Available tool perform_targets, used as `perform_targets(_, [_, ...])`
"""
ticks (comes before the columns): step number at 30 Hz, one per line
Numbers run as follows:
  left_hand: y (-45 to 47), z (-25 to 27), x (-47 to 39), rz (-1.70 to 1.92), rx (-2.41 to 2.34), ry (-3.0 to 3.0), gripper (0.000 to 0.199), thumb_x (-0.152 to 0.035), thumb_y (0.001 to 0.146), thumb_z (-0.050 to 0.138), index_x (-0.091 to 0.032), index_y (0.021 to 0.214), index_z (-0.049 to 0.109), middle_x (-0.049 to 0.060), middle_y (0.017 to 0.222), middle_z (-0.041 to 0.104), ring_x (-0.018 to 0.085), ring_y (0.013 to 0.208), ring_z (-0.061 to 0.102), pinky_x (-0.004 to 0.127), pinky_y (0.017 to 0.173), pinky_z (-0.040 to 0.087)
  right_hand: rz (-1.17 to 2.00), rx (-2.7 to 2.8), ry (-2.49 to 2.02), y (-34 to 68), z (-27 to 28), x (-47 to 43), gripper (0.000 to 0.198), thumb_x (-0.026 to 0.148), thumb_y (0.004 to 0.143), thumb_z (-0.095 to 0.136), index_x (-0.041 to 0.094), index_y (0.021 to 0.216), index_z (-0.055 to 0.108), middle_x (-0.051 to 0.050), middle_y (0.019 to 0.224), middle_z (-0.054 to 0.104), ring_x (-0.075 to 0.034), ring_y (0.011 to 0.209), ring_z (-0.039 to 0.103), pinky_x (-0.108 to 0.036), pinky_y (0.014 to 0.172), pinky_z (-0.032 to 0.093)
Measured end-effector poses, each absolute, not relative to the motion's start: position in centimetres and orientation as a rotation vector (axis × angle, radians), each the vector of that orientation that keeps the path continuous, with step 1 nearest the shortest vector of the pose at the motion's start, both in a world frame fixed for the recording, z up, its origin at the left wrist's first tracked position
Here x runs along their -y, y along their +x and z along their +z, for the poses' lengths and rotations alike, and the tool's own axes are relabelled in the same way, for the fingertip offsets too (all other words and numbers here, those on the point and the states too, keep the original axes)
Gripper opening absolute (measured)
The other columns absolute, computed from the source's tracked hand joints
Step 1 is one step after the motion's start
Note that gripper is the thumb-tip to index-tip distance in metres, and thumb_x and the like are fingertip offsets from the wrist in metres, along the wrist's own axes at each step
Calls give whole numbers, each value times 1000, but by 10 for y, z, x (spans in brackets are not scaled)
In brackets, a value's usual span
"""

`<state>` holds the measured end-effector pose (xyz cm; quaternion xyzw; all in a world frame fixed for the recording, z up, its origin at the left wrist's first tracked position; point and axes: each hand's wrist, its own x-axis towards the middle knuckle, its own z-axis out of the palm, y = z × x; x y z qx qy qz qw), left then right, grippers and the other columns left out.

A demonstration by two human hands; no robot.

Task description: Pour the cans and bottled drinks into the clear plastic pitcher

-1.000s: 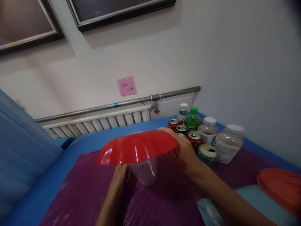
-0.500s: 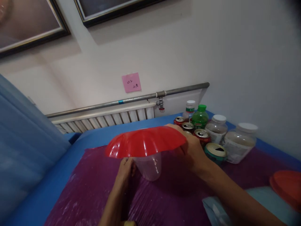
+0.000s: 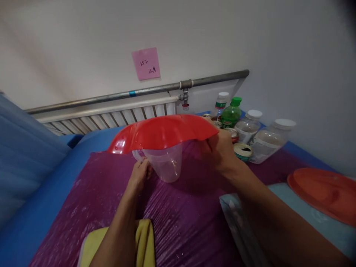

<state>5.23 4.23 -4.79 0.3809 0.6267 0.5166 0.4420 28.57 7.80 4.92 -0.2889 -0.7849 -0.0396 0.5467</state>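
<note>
A red plastic plate with a wavy, scalloped rim (image 3: 164,133) is held tilted, and a few drops show on its left side. My right hand (image 3: 224,148) grips the plate's right edge; the fingers are partly hidden behind it. Beneath the plate stands a clear plastic jug (image 3: 167,167) on a purple plastic sheet (image 3: 178,218). The plate covers the jug's top. My left hand (image 3: 141,172) is closed around the jug's handle at its left side.
Behind my right forearm stand several drink cans (image 3: 243,151), a green bottle (image 3: 231,113) and clear jars with white lids (image 3: 274,141). A yellow cloth (image 3: 146,241) lies under my left forearm. At right, an orange-red lid-like disc (image 3: 328,193) rests on a light blue surface (image 3: 294,207).
The view has tilted downward, bringing the yellow cloth and more of the orange-red disc into sight. Both hands keep their holds, with the plate still over the jug.
</note>
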Motion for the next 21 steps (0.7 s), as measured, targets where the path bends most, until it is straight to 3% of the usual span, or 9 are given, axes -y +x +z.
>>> perform_targets(7, [53, -44, -41, 1266, -1560, 933, 34, -44, 70, 57, -21, 51, 41, -5, 42, 40, 9, 40, 35, 21, 39, 23, -51, 1831, -795, 288, 55, -73, 28, 19, 97, 38, 22, 82, 62, -8, 76, 68, -21, 88, 70, -29, 75, 54])
perform_targets(14, [52, -48, -41, 1270, -1547, 964, 35, -48, 70, 56, -21, 50, 42, -4, 42, 40, 10, 40, 35, 22, 39, 24, -25, 1830, -644, 286, 50, -79, 27, 19, 95, 39, 19, 105, 64, -10, 101, 72, -20, 94, 69, -29, 78, 55])
perform_targets(21, [49, -56, -45, 1270, -1557, 959, 40, -51, 73, 55, -22, 49, 41, -5, 41, 37, 10, 38, 34, 23, 38, 23, -60, 1820, -613, 287, 51, -79, 29, 18, 95, 40, 18, 111, 64, -11, 105, 72, -20, 92, 70, -30, 74, 56])
